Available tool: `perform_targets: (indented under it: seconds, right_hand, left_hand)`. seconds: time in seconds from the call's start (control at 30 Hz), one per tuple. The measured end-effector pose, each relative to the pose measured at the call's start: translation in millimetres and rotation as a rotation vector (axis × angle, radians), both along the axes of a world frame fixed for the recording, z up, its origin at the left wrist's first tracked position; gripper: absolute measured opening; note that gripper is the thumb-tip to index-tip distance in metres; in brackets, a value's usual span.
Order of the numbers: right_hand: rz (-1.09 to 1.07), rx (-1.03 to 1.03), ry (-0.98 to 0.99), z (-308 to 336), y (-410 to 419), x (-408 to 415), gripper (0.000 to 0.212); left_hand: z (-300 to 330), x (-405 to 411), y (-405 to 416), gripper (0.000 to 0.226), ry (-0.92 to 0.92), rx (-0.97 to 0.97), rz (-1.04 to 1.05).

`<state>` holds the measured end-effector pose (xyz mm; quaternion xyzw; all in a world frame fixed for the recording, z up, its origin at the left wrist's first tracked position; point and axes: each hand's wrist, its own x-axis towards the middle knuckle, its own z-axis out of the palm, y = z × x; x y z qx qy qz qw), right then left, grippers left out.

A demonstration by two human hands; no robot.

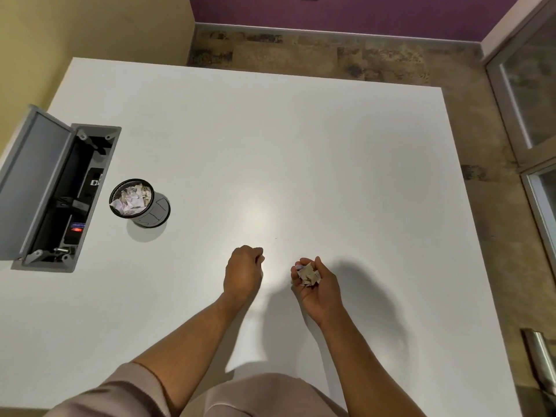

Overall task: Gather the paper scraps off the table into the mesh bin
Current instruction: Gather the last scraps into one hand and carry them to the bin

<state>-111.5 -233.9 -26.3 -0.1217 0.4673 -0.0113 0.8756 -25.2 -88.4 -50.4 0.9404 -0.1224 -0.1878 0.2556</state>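
- The right hand (316, 282) is turned palm up above the white table (301, 152), its fingers curled into a cup round a small heap of paper scraps (307, 276); the scraps are crumpled, whitish and beige, and sit wholly within the palm.
- The left hand (243, 270) is just beside it, back of the hand upward, low over the table near the front middle. Its fingers are curled under toward the thumb; whether they pinch a scrap cannot be told, as the fingertips are turned away from the camera.
- The two hands are near each other but apart, with a bare strip of table between them.
- The mesh bin (137, 203), a small black wire-mesh cup, stands upright on the left part of the table, well apart from both hands. It already holds a heap of crumpled paper pieces (131, 198) reaching close to its rim.
- Just left of the bin a grey cable hatch (64, 200) is set into the table, its lid (30, 185) raised and tilted to the left; dark sockets and a small red light show inside.
- Both forearms are bare, with a pale pinkish sleeve (120, 395) showing at the lower left edge.
- Beyond the table lie a mottled brown floor (346, 54), a purple wall (346, 13) ahead, a yellow wall (90, 25) on the left, and a glazed frame (529, 94) on the right.
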Motion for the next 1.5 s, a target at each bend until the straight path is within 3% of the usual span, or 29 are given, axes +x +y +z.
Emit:
perform_targets:
  seconds: [0.3,0.4,0.57,0.7,0.87,0.97,1.07,1.2,1.5]
  right_hand:
    - [0.043,-0.013,0.019,6,0,3,0.028]
    - [0.059,-0.010,0.010,8,1,4,0.027]
    - [0.064,-0.008,-0.006,3,10,4,0.025]
    - [0.107,-0.017,0.003,-3,26,9,0.030]
    - [0.146,0.018,-0.081,0,53,14,0.035]
    - [0.095,0.126,-0.136,5,66,18,0.037]
    - [0.110,0.156,-0.129,6,76,24,0.032]
    - [0.168,0.122,-0.168,9,89,33,0.031]
    - [0.171,0.139,-0.199,24,120,56,0.024]
  left_hand:
    - [-5,-1,1,0.014,-0.137,0.202,-0.180]
    - [-3,1,-1,0.014,-0.077,0.222,-0.176]
    - [14,0,5,0.018,0.297,-0.181,0.093]
    - [38,-5,12,0.016,0.333,-0.406,0.177]
    - [58,-10,24,0.011,0.265,-0.500,0.039]
    - [60,-17,34,0.010,0.075,-0.430,-0.181]
    - [60,-23,44,0.012,-0.149,-0.366,-0.264]
    - [65,-26,56,0.019,-0.246,-0.339,-0.241]
    - [66,-17,99,0.034,-0.179,-0.432,-0.086]
